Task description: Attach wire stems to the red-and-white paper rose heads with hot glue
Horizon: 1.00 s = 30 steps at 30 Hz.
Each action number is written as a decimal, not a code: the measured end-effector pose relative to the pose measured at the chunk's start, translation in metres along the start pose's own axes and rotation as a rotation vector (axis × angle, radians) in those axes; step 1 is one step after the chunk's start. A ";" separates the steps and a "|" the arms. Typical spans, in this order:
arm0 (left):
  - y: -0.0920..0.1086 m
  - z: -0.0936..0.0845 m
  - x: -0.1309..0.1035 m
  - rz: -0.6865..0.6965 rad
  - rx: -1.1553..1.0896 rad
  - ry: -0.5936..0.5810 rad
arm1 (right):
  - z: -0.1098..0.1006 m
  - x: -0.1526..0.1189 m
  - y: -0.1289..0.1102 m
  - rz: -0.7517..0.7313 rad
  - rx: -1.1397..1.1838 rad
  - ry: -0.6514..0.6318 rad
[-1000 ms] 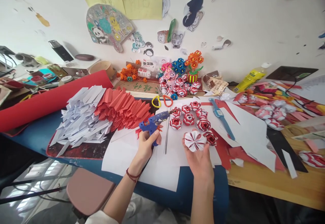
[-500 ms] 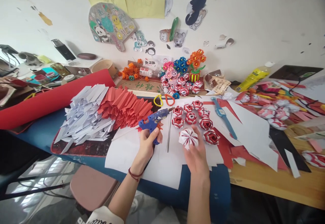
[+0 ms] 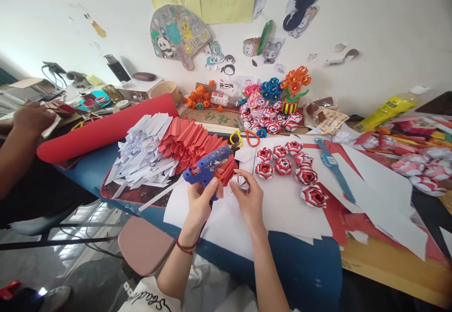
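My left hand is wrapped round the handle of a blue glue gun, whose nozzle points up and to the right. A white glue stick trails from its rear. In my right hand is a red-and-white paper flower, gripped by the fingers just right of the gun. Several finished paper flowers stand on white paper to the right. Folded red paper pieces and white paper pieces are heaped behind and left of the gun.
Scissors lie behind the gun. A red roll extends leftward. Another person's hand shows at the far left. A blue watch-like strap lies on the right near paper sheets. A yellow bottle leans at the back right.
The view has turned left, bringing another person's arm into sight. My right hand has brought the flower closer to the glue gun and lower, below its nozzle.
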<state>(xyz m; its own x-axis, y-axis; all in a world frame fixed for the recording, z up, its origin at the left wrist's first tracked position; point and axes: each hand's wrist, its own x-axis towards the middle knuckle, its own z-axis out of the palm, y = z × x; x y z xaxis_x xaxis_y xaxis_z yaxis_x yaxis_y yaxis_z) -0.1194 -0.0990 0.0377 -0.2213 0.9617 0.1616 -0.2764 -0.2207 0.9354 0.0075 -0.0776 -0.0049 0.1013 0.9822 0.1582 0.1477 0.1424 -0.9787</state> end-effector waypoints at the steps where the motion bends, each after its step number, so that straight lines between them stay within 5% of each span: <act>1: 0.000 -0.001 -0.001 -0.011 0.013 0.006 | 0.004 0.001 0.001 -0.015 -0.042 -0.019; 9: 0.011 -0.009 0.000 0.019 0.028 0.076 | -0.010 -0.011 0.001 -0.253 -0.304 0.070; 19: 0.039 -0.029 -0.007 0.137 0.078 0.225 | -0.016 -0.019 0.013 -0.192 -0.395 -0.026; 30: 0.041 -0.035 -0.011 0.138 0.096 0.209 | -0.026 -0.018 0.015 -0.213 -0.472 0.120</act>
<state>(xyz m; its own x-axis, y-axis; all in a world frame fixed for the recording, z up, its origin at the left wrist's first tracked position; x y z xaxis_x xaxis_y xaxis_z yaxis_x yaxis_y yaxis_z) -0.1613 -0.1249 0.0635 -0.4415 0.8671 0.2305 -0.1428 -0.3215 0.9361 0.0338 -0.0967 -0.0191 0.1283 0.9129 0.3875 0.6013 0.2391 -0.7624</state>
